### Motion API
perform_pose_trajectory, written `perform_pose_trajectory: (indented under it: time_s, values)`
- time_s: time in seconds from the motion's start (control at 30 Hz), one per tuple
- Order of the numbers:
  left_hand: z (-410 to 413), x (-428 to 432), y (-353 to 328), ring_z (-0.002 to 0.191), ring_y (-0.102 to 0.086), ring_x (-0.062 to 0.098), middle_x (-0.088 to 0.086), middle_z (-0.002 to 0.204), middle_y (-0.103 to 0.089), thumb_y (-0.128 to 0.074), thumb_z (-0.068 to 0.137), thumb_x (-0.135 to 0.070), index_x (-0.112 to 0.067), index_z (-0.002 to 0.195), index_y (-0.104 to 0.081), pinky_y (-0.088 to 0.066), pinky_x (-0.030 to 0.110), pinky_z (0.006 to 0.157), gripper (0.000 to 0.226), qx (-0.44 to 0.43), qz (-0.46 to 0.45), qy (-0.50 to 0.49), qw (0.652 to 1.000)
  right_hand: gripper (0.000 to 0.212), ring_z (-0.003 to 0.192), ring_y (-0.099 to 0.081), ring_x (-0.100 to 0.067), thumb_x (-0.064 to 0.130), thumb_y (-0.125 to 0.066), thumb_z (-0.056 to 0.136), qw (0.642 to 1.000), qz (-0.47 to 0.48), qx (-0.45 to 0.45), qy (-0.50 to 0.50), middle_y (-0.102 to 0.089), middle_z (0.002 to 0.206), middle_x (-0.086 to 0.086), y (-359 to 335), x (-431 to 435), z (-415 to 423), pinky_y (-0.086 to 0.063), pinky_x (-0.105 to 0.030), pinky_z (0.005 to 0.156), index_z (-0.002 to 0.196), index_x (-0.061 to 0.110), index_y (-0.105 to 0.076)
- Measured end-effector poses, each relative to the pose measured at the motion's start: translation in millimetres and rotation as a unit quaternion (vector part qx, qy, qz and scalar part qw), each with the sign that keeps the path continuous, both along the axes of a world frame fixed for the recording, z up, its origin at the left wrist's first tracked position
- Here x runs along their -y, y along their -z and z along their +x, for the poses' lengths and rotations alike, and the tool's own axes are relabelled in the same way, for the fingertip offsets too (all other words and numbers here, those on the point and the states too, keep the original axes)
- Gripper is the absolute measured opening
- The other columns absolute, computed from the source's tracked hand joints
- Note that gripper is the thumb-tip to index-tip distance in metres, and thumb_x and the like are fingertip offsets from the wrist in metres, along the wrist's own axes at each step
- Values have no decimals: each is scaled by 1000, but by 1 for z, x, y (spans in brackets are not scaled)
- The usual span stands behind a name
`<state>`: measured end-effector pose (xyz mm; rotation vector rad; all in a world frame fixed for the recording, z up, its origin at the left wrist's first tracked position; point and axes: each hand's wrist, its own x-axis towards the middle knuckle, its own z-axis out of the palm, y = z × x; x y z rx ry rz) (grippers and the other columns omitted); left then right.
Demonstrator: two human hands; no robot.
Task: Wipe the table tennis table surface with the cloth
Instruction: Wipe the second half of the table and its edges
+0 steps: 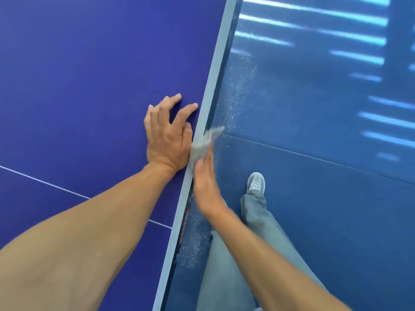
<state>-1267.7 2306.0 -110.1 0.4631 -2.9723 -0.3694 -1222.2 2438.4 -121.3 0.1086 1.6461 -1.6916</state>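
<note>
The blue table tennis table (pixel 78 86) fills the left half of the view, its pale grey edge band running diagonally from top centre to bottom. My left hand (pixel 167 135) rests on the surface close to that edge, fingers spread and bent at the tips. My right hand (pixel 205 182) is off the side of the table, flat against the edge, pressing a grey cloth (pixel 205 142) to the band with straight fingers. The cloth is blurred and sticks out beyond the fingertips.
Blue floor (pixel 314 198) lies to the right, with pale dust specks (pixel 238 95) scattered below the table edge. My grey trouser leg and grey shoe (pixel 256 181) stand beside the table. A thin white line (pixel 45 181) crosses the table surface.
</note>
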Motion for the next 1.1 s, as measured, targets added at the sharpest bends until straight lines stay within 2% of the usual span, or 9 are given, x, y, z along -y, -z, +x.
perform_pose_trajectory:
  time_s: [0.1,0.2,0.27,0.37,0.57,0.67,0.8,0.97,1.1]
  values:
    - [-1,0,0,139,-43,33,10,150,-49,-50,97,-14,-23,139,-59,-25,62,118,44,4,-6,-2,1000,73,156,4,4,53,-21,103,998,26,54,-19,5,173,11,-5,-3,-3,1,-27,130,165,23,2]
    - [-1,1,2,141,-39,31,9,151,-48,-47,98,-18,-23,142,-57,-22,60,121,45,14,-4,-5,1000,63,156,-2,0,47,-16,111,998,60,2,12,-2,173,7,-6,19,-79,3,-3,116,166,20,-2]
    - [-1,3,2,141,-39,32,10,151,-48,-46,98,-19,-23,142,-57,-23,61,119,45,19,-3,-1,1000,55,157,-1,-2,35,-14,115,995,71,-40,52,-1,174,6,-3,37,-147,1,-18,126,166,18,-1]
    - [-2,4,1,139,-40,33,12,149,-49,-47,98,-19,-22,141,-58,-25,63,117,44,21,-6,7,1000,57,160,-4,-12,39,-13,114,992,109,-32,62,-3,175,3,-5,55,-229,-5,-37,131,167,19,-1]
    - [0,3,3,141,-38,33,10,151,-43,-43,99,-23,-25,143,-53,-23,61,119,45,33,1,3,999,58,158,-6,-5,35,-23,114,991,111,-59,56,-4,174,8,-22,49,-184,-6,-29,129,166,23,1]
    - [-4,3,3,140,-38,33,9,151,-42,-41,100,-25,-27,143,-49,-21,59,119,45,44,-3,-4,999,58,157,-11,-4,38,-24,114,991,125,-41,38,-9,173,10,-18,43,-162,-10,-34,130,166,27,0]
    - [-4,2,-1,136,-43,33,9,146,-47,-45,99,-22,-26,138,-55,-27,60,115,41,31,2,-10,999,58,158,-16,-13,36,-23,114,985,147,-73,54,-16,173,2,-7,62,-248,-15,-39,129,167,18,-6]
    - [-56,10,-9,111,-51,29,6,123,-56,-59,89,-18,-25,121,-67,-38,51,97,34,6,13,-59,998,57,153,-30,-19,38,-24,114,977,187,-62,85,-29,169,-1,-10,86,-386,-23,-39,126,166,18,-11]
    - [-144,29,-9,117,-52,30,10,125,-59,-62,89,-15,-22,121,-71,-38,51,101,33,-27,28,-107,993,58,151,-31,-15,34,-29,113,969,216,-68,99,-28,169,3,-24,91,-351,-24,-26,120,167,23,-9]
